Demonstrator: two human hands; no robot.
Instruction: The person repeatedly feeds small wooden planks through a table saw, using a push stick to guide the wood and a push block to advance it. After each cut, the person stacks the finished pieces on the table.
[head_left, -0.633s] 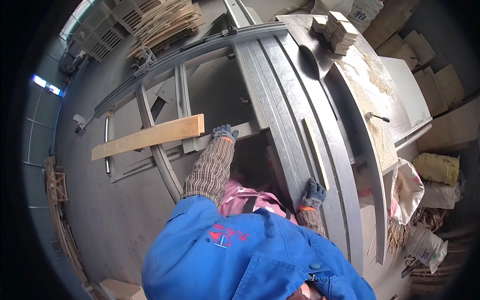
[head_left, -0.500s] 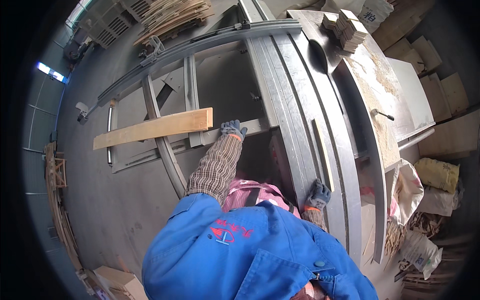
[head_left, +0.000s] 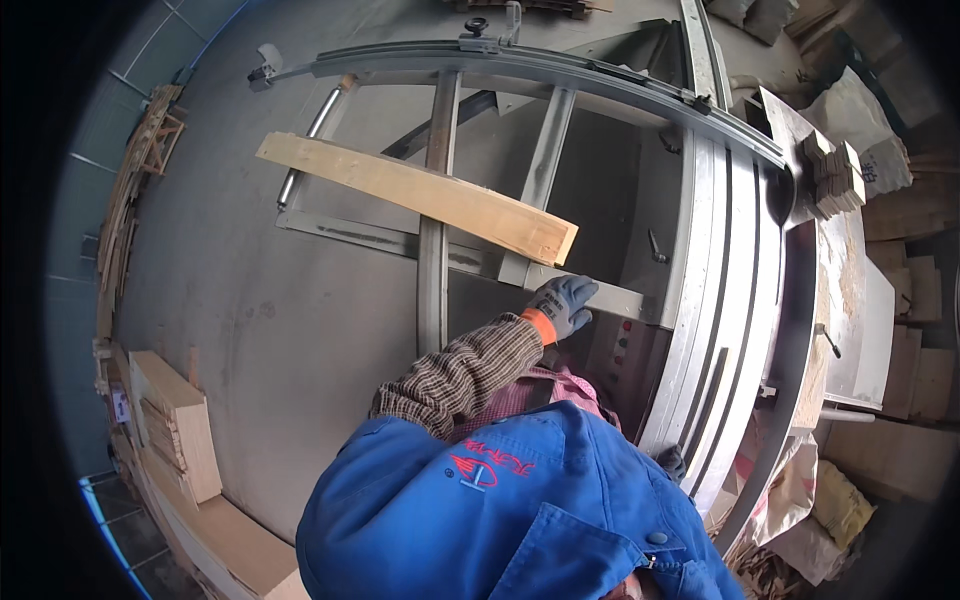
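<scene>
My left hand [head_left: 563, 305], in a grey-blue glove with an orange cuff, is at the near metal rail [head_left: 622, 298] of a sliding table frame, its fingers bent over the rail. Just beyond it, a long pale wooden board [head_left: 420, 190] lies slantwise across the frame's crossbars; its right end looks like two layers. My right hand [head_left: 672, 462], also gloved, is low on the grooved metal table [head_left: 690, 350], mostly hidden behind my blue sleeve, so its fingers do not show. Beside it a thin wooden strip [head_left: 708, 400] lies along the table.
A long metal fence [head_left: 590, 70] bounds the frame's far side. Small wooden blocks [head_left: 835, 180] are stacked beyond the grooved table. Sawdust covers the side table [head_left: 838, 270]. Sacks [head_left: 790, 490] stand at right; wooden boxes [head_left: 185, 425] sit at lower left.
My view has turned left, so the machine appears further right and rotated. My right hand is now mostly covered by the sleeve. The board keeps its place on the frame.
</scene>
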